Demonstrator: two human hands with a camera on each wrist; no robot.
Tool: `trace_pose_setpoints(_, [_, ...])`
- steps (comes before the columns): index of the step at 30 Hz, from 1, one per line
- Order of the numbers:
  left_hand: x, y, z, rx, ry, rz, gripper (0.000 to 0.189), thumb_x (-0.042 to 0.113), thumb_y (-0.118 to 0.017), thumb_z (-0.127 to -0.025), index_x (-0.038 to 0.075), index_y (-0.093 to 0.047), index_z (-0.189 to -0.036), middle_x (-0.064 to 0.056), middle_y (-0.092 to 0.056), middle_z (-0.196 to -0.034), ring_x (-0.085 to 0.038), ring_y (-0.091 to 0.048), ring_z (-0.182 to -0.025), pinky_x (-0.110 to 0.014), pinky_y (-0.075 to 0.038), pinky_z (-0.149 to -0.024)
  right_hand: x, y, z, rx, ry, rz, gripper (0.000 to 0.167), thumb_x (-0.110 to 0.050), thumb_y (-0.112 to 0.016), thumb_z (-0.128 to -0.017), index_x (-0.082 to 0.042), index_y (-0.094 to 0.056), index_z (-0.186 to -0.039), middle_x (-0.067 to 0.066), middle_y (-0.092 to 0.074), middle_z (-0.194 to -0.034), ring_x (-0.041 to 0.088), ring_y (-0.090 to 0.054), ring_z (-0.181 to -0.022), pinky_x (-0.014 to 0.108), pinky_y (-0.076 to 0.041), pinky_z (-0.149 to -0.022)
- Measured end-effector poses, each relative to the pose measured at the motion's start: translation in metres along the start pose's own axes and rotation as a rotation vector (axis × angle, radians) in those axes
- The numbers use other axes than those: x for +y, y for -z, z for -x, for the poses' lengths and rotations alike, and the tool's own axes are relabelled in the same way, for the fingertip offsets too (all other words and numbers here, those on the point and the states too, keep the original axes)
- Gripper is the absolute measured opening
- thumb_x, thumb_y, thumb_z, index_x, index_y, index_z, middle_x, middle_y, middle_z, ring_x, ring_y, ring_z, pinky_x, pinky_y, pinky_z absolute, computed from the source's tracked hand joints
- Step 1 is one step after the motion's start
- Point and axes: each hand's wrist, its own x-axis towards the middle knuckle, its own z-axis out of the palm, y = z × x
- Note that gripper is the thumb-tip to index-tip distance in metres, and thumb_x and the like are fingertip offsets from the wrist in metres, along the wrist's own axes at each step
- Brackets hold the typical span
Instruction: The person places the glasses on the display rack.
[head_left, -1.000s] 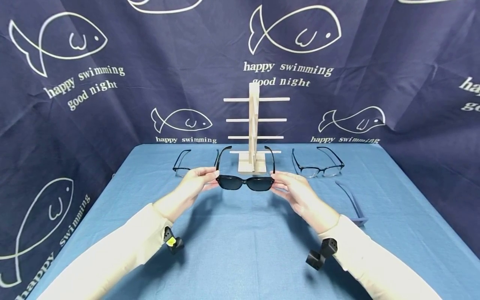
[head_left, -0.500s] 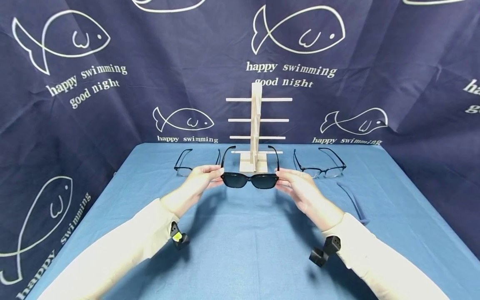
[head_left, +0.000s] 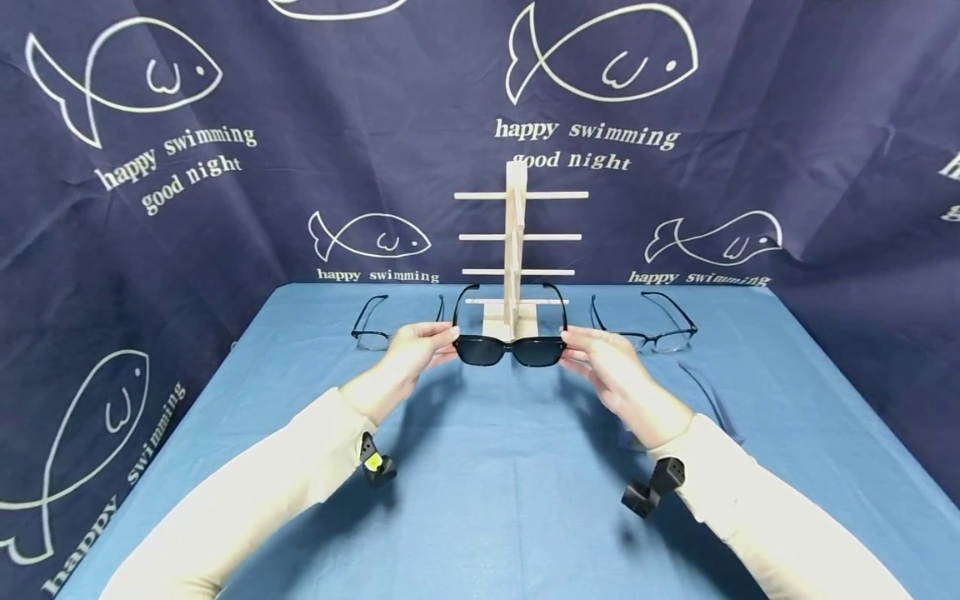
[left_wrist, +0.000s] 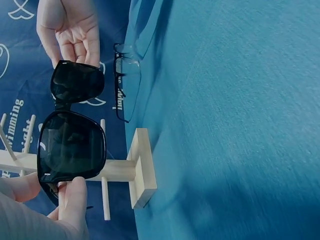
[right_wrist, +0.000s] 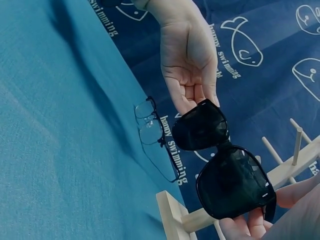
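Observation:
Black sunglasses (head_left: 510,351) with dark lenses hang above the table, held level between both hands, temples unfolded and pointing away toward the stand. My left hand (head_left: 408,354) pinches the frame at its left hinge; my right hand (head_left: 611,367) pinches the right hinge. Both wrist views show the lenses, the sunglasses (left_wrist: 72,145) filling the left one's near side and the sunglasses (right_wrist: 235,182) the right one's. Behind them rises a wooden display stand (head_left: 515,225) with several crossbars, its base (head_left: 495,321) partly covered by the sunglasses and their temples.
Clear-lens glasses (head_left: 371,337) lie behind the left hand, partly hidden. Another pair of glasses (head_left: 675,340) lies at the back right. Blue glasses (head_left: 720,408) rest beside the right forearm, mostly hidden by it. A dark fish-print curtain (head_left: 375,125) closes off the blue table (head_left: 480,517).
Both hands have carried the sunglasses slightly forward and up in the head view, nearer the stand's base. The grip looks the same. The head view has shifted a little.

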Motion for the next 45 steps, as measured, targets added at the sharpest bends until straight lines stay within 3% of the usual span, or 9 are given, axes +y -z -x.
trace_pose_setpoints(14, [0.003,-0.007,-0.005,0.006,0.037,0.002,0.043,0.007,-0.060,-0.095,-0.006,-0.050,-0.134,-0.026,-0.057,-0.131,-0.013,-0.067,-0.085,-0.034,-0.054,-0.100,-0.004,0.002,-0.010,0.059,-0.027,0.041,0.051,-0.005,-0.055,-0.096,0.009,-0.038,-0.142,-0.006,-0.066,-0.080,0.008,-0.064,-0.079,0.027,-0.056,-0.096])
trace_pose_setpoints(21, [0.005,-0.007,-0.008,-0.004,0.037,0.006,0.046,0.006,-0.063,-0.092,-0.005,-0.050,-0.135,-0.024,-0.057,-0.132,-0.015,-0.067,-0.088,-0.035,-0.053,-0.102,-0.002,0.000,-0.016,0.106,-0.045,0.045,0.047,-0.006,-0.054,-0.097,0.005,-0.042,-0.141,0.000,-0.062,-0.096,0.010,-0.062,-0.085,0.032,-0.051,-0.103])
trace_pose_setpoints(26, [0.004,-0.007,-0.010,0.009,0.030,0.013,0.046,0.006,-0.064,-0.092,-0.004,-0.051,-0.135,-0.023,-0.058,-0.132,-0.023,-0.067,-0.100,-0.036,-0.052,-0.103,-0.001,-0.002,-0.019,0.125,-0.049,0.039,0.048,-0.006,-0.053,-0.097,0.003,-0.042,-0.143,0.008,-0.057,-0.115,0.011,-0.060,-0.090,0.032,-0.050,-0.105])
trace_pose_setpoints(35, [0.000,-0.006,-0.012,0.010,-0.009,0.024,0.045,0.006,-0.061,-0.094,-0.006,-0.049,-0.136,-0.025,-0.056,-0.133,-0.030,-0.064,-0.111,-0.036,-0.052,-0.103,-0.001,-0.005,-0.021,0.098,-0.045,0.069,0.052,-0.004,-0.054,-0.095,0.003,-0.039,-0.145,0.015,-0.046,-0.137,0.012,-0.056,-0.094,0.030,-0.051,-0.104])
trace_pose_setpoints(45, [-0.004,-0.009,-0.015,0.005,-0.014,0.021,0.044,0.005,-0.061,-0.094,-0.007,-0.050,-0.135,-0.026,-0.056,-0.131,-0.030,-0.065,-0.109,-0.036,-0.053,-0.102,0.004,-0.002,-0.023,0.096,-0.054,0.040,0.052,-0.004,-0.050,-0.097,0.002,-0.036,-0.146,0.015,-0.043,-0.137,0.014,-0.054,-0.098,0.033,-0.045,-0.111])
